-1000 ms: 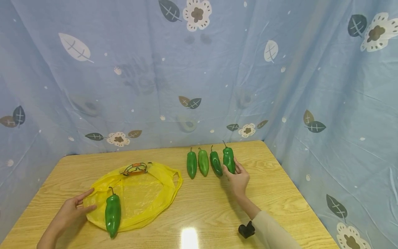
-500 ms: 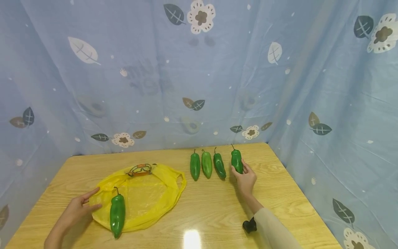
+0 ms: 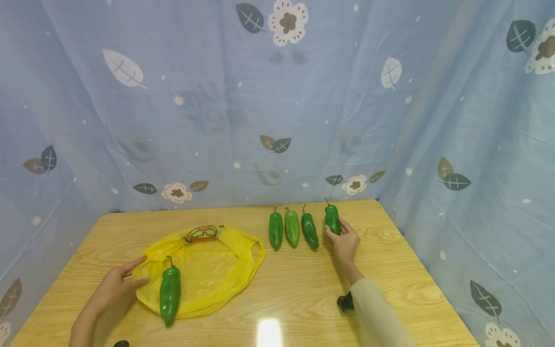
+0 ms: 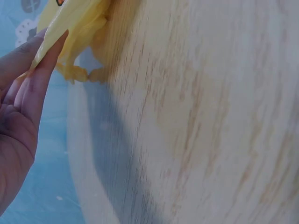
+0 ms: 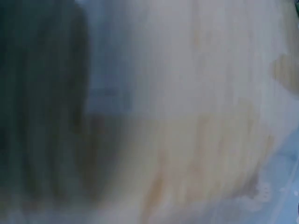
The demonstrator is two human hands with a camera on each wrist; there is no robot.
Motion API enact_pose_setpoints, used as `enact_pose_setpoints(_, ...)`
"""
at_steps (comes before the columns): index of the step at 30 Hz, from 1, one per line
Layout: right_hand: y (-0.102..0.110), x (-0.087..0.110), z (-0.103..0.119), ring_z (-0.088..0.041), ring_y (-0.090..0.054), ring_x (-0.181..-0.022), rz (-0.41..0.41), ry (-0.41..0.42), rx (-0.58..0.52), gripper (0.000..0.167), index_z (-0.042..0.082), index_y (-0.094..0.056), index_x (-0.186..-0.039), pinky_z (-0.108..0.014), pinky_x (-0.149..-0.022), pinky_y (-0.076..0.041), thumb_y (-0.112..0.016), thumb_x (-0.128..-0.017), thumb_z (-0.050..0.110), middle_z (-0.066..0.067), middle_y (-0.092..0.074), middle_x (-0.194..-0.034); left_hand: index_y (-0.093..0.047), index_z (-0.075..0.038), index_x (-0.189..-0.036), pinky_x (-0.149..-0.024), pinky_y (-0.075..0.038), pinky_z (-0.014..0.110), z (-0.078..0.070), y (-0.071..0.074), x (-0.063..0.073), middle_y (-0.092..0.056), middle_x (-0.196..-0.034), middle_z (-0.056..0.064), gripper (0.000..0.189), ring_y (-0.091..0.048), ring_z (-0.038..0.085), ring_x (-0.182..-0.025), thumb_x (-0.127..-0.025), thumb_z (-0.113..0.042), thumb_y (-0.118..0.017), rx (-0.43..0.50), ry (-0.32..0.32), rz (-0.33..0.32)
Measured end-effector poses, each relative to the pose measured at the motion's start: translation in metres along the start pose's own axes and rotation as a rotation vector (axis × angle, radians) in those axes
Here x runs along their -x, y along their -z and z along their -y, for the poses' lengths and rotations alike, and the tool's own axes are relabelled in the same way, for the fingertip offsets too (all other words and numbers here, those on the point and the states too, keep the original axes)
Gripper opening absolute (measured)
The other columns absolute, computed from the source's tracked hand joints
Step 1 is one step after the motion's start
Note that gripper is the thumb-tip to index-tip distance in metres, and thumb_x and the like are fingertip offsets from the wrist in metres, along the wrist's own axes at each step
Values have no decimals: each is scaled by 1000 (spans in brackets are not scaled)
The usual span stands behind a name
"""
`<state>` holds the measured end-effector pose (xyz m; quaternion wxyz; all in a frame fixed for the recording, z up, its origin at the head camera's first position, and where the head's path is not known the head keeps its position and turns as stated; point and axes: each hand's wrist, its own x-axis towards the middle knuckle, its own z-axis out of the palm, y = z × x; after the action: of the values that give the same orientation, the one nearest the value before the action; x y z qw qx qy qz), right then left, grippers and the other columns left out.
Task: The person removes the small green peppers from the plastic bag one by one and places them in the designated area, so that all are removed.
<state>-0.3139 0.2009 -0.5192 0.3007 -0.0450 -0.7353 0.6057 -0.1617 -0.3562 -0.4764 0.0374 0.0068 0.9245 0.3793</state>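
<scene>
My left hand (image 3: 113, 290) is at the left edge of a yellow plastic bag (image 3: 208, 270) lying on the table. In the left wrist view, that hand's thumb and fingers pinch the bag's thin film (image 4: 55, 35). A large green pepper (image 3: 170, 295) rests on the bag's near left part, stem pointing away. At the back right, my right hand (image 3: 346, 243) grips another green pepper (image 3: 332, 219) between thumb and fingers, its lower end partly covered. Left of it lie three green peppers in a row: one (image 3: 275, 230), a lighter one (image 3: 292, 228) and a curved one (image 3: 310, 230).
The wooden table (image 3: 303, 299) meets a patterned blue curtain (image 3: 243, 120) at its back and right. A small black object (image 3: 345, 302) shows beside the right sleeve (image 3: 377, 308). In the right wrist view, a large dark shape (image 5: 42, 107) is too blurred to identify.
My right hand has shifted its pepper a little to the right, widening the gap from the row. The left hand stays on the bag. The head view has turned slightly left.
</scene>
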Motion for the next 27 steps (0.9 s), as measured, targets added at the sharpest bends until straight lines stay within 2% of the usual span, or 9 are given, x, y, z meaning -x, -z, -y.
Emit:
enact_pose_setpoints(6, 1, -2, 1, -39, -61, -108, 11, -38, 47, 50, -13, -59, -120, -28, -81, -52, -78, -75, -3, -28, -60, -120, -36, 12, -140, -93, -40, 64, 2, -1, -1, -31, -142, 38, 72, -34, 63, -120, -90, -27, -69, 12, -23, -7)
enact_pose_setpoints(12, -2, -7, 2, -39, -65, -100, 14, -57, 133, 49, -11, -62, -118, -35, -79, -55, -80, -75, 2, -30, -63, -113, -36, 12, -140, -94, -39, 65, 3, -2, 0, -30, -142, 38, 72, -33, 64, -120, -90, -27, -69, 28, -14, -4)
enact_pose_setpoints(18, -8, -7, 4, -39, -68, -93, 31, -71, 212, 48, -10, -64, -116, -43, -77, -57, -82, -74, 5, -31, -65, -107, -37, 12, -140, -91, -44, 62, 3, -1, 0, -31, -141, 38, 72, -35, 63, -119, -89, -27, -69, 6, -22, -13)
enact_pose_setpoints(27, -9, 1, 6, -44, -64, -99, 103, -111, 220, 46, -16, -61, -115, -48, -81, -54, -79, -76, 1, -35, -62, -109, -37, 11, -140, -91, -44, 62, 1, -1, -1, -31, -141, 38, 71, -36, 64, -118, -89, -26, -69, -5, -8, -13)
